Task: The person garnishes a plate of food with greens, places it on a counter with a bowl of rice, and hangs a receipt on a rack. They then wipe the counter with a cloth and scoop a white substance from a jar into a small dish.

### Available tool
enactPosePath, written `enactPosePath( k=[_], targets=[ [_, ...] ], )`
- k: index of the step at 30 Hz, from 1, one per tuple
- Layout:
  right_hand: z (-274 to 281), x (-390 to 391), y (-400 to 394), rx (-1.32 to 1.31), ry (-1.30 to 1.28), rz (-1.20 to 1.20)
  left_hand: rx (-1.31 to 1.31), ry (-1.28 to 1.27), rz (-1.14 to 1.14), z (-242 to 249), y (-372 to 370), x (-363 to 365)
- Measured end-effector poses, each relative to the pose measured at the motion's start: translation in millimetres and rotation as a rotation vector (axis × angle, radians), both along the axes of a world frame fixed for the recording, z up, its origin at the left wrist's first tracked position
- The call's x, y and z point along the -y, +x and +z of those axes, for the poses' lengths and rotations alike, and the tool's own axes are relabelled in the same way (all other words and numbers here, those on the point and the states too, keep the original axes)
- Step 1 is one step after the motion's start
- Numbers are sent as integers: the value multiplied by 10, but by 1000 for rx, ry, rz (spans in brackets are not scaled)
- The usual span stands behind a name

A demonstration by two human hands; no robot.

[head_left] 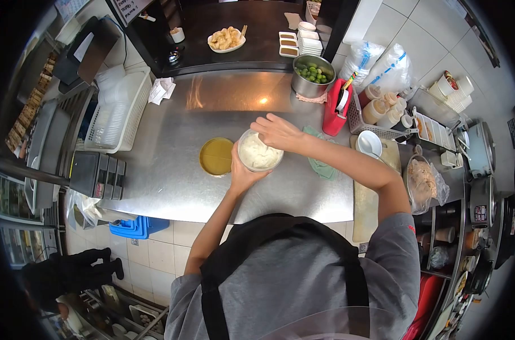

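Observation:
In the head view, a round tub of thick white food [259,151] is held over the steel counter. My left hand [247,175] wraps round its lower left side. Above the tub's upper rim is my right hand [276,132], with its fingers curled together; whatever they hold, if anything, is hidden. A round yellowish lid or shallow dish [216,156] lies on the counter just left of the tub. To the right, partly behind my right forearm, a green cloth [322,168] lies crumpled.
A pot of green limes [312,89] and a red holder [335,112] stand at the back right. A white basket of plastic containers [134,107] is on the left. A white bowl [370,144] rests by a cutting board [365,212]. Another person [79,275] stands at lower left.

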State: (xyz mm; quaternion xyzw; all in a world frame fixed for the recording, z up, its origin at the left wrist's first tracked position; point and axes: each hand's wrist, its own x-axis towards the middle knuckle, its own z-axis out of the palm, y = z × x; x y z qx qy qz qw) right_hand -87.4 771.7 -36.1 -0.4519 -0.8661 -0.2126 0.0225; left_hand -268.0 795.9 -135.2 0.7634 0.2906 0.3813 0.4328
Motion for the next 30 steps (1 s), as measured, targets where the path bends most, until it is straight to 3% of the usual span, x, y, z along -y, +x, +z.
enactPosePath(
  k=[1,7,8,11,14,17,20,27,30],
  targets=[
    [32,8,-15,-1,-12,5,10,-4,8,-8,0,9],
    [-71,142,-152,-753,-595,-292,23,-1,6,36,3,70],
    [-213,149,-120,-760,-530,-233,18,8,3,55,6,75],
    [51,221,-149,-807,-506,-232,17,11,-5,107,-17,78],
    [350,297,-59,-800,-310,-204,38,22,-16,89,-56,59],
    [275,299,-22,-730,-61,-191,24,40,-27,74,-51,45],
    [-163,434,-118,-784,-186,-199,1,46,-32,143,-37,45],
    [259,432,107,-777,-128,-77,-90,123,-46,276,-47,84],
    [123,413,112,-588,-86,-52,-127,150,-73,365,-29,104]
  ],
)
